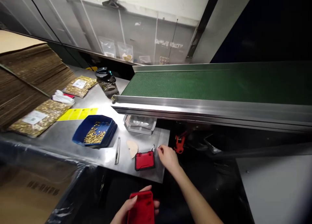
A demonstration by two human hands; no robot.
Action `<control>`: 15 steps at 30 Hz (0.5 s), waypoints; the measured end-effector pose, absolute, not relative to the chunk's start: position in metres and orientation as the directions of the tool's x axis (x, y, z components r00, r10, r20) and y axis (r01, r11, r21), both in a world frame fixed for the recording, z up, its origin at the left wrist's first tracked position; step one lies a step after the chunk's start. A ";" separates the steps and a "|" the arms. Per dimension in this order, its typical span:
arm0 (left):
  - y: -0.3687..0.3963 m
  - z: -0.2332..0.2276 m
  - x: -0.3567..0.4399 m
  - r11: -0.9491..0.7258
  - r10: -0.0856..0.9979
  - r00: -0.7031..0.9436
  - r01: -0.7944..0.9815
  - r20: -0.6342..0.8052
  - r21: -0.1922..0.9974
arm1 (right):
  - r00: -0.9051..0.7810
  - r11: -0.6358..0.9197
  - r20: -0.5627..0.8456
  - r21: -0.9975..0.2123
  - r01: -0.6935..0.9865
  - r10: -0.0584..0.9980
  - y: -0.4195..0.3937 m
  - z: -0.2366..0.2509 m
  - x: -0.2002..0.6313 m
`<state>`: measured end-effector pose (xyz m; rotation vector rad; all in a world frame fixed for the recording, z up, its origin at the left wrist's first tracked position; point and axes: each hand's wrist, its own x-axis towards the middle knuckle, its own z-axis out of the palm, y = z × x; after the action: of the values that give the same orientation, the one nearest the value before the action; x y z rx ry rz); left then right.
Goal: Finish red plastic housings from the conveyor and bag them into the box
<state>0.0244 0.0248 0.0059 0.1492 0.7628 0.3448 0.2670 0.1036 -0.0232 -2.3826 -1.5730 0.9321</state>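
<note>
My left hand (129,209) holds a red plastic case part (141,208) low at the bottom edge, below the table. My right hand (168,157) reaches to the table's near corner, fingers pinching something small beside a second red case part (144,160) that lies flat on the steel table (60,138). Whether the fingers hold anything I cannot tell. A small metal clip (153,148) sits at that part's upper right corner, next to my fingertips.
A blue tray (108,125) with several small brass pieces, a metal rod (117,151), a beige disc (133,148), a clear plastic box (140,124), bags of brass parts (36,118), yellow labels (78,113), a dark jar (106,81). Green conveyor belt (207,84) at right. Cardboard stack (26,74) at left.
</note>
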 end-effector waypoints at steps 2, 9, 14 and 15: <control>0.024 0.000 0.009 0.915 0.399 0.636 -0.234 -0.660 0.328 | 0.286 -0.476 -0.464 -0.370 0.798 0.839 0.131 -0.036 0.255; 0.032 0.006 -0.011 0.904 0.427 0.508 -0.267 -0.748 0.335 | 0.344 -0.502 -0.483 -0.247 0.829 0.805 0.155 -0.050 0.251; 0.042 0.001 -0.013 0.916 0.381 0.493 -0.319 -0.782 0.245 | 0.292 -0.437 -0.415 -0.315 0.842 0.862 0.135 -0.029 0.254; 0.043 -0.002 -0.016 0.917 0.368 0.500 -0.333 -0.784 0.219 | 0.204 -0.357 -0.392 -0.372 0.857 0.897 0.127 -0.026 0.251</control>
<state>-0.0155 0.0425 -0.0015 0.0405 0.9570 0.4241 0.2510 0.1266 -0.0255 -2.3796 -1.7378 0.8576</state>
